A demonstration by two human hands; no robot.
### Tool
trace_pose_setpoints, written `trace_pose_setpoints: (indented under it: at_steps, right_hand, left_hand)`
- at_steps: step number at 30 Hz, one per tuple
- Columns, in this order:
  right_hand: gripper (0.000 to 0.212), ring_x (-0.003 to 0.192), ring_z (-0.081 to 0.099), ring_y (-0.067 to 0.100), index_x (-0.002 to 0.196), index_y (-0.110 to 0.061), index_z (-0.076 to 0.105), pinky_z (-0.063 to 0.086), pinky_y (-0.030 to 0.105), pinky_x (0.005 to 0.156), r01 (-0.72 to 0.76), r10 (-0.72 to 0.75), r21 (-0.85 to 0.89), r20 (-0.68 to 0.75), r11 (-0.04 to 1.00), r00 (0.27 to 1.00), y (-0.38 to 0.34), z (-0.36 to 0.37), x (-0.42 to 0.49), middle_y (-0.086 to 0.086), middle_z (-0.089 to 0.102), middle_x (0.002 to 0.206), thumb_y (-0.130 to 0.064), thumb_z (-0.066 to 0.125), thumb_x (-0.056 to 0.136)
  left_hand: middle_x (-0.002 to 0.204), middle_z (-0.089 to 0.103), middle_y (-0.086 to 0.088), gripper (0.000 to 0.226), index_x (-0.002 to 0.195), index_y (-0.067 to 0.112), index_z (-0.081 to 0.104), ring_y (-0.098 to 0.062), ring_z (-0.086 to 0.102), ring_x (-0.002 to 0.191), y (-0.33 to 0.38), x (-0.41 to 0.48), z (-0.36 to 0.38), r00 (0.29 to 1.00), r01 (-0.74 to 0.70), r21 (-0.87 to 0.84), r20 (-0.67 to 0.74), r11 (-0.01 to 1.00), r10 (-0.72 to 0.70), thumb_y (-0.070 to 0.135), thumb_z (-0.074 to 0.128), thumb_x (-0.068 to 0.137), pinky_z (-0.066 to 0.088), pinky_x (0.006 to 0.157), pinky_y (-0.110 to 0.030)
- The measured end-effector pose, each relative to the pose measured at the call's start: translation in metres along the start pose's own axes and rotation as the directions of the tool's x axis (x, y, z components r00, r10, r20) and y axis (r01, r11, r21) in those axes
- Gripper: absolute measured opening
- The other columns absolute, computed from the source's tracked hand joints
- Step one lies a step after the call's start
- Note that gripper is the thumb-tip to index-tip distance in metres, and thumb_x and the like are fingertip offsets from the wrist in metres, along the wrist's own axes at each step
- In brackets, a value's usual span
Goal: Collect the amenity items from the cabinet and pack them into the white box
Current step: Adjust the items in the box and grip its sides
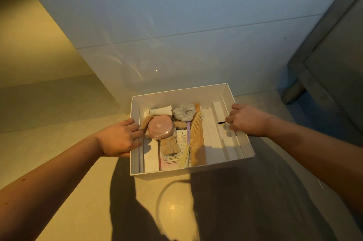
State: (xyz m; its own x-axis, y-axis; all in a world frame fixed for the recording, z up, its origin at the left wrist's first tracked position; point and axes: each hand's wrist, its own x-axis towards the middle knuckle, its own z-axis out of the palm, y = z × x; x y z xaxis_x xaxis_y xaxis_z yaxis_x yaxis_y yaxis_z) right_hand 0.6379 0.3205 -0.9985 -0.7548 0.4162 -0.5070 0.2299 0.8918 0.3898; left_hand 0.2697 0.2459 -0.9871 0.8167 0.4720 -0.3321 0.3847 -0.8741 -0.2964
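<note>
Right now, seen from your head camera, both of your hands are on the white box (177,97). Your left hand (117,138) grips the box's left wall, its fingers curled over the rim and reaching inside, just beside the tan plush toy (170,147). Your right hand (247,120) grips the right wall, its knuckles up and its fingers hooked over the rim next to the slim white cartons (218,112). Both forearms stretch forward from the lower corners and angle inward toward the box.

The box sits open-topped in front of the pale wall. I cannot tell whether it rests on the beige surface or is lifted just off it. Inside lie a pink compact case (160,126) on the plush toy, a white tube (162,110), a grey scrunchie (184,112) and a cream comb (193,132).
</note>
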Motion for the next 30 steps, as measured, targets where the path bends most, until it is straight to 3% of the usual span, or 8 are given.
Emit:
trace_pose_setpoints:
  at_steps: [6,16,19,25,30]
  right_hand:
    - [0.026,0.106,0.053,0.022,0.115,-0.014,0.059,0.03,0.033,0.099,-0.024,0.024,-0.005,0.005,1.0,1.0,0.002,-0.011,-0.004,0.005,0.058,0.117,-0.014,0.057,0.089]
    - [0.023,0.108,0.051,0.019,0.112,-0.02,0.059,0.031,0.029,0.1,-0.07,0.068,0.045,0.041,0.997,0.997,0.019,-0.044,-0.026,0.0,0.056,0.118,-0.02,0.05,0.091]
    - [0.024,0.109,0.05,0.019,0.113,-0.022,0.059,0.031,0.03,0.1,-0.1,0.098,0.062,0.033,0.993,0.995,0.027,-0.064,-0.044,-0.001,0.056,0.119,-0.021,0.048,0.092]
    - [0.028,0.106,0.046,0.016,0.117,-0.017,0.058,0.038,0.028,0.095,-0.139,0.13,0.141,0.071,0.98,0.989,0.056,-0.122,-0.093,-0.001,0.056,0.119,-0.021,0.056,0.09]
    - [0.025,0.109,0.051,0.019,0.114,-0.014,0.059,0.031,0.033,0.104,-0.119,0.106,0.114,0.114,0.986,0.988,0.083,-0.182,-0.137,0.001,0.057,0.119,-0.014,0.052,0.09]
  left_hand:
    - [0.076,0.065,-0.003,0.028,0.074,0.019,0.07,-0.018,0.061,0.067,0.002,-0.005,0.0,1.0,0.004,0.015,0.024,1.0,-0.004,0.038,0.081,0.056,0.052,0.067,-0.032]
    - [0.075,0.064,-0.009,0.027,0.069,0.013,0.066,-0.024,0.06,0.065,-0.01,-0.016,-0.039,0.998,0.015,0.051,-0.055,0.999,-0.012,0.028,0.083,0.055,0.053,0.069,-0.039]
    - [0.077,0.065,-0.013,0.025,0.067,0.01,0.065,-0.028,0.061,0.066,-0.019,-0.021,-0.065,0.997,0.041,0.083,-0.075,0.996,-0.034,0.023,0.083,0.054,0.052,0.073,-0.048]
    - [0.074,0.063,-0.012,0.024,0.067,0.01,0.066,-0.028,0.06,0.066,-0.04,-0.04,-0.136,0.998,0.003,0.058,-0.06,0.998,0.001,0.02,0.083,0.053,0.052,0.072,-0.049]
    - [0.071,0.061,-0.011,0.028,0.067,0.01,0.066,-0.027,0.06,0.064,-0.058,-0.062,-0.206,0.998,-0.016,0.028,-0.062,0.999,0.017,0.018,0.086,0.048,0.053,0.071,-0.048]
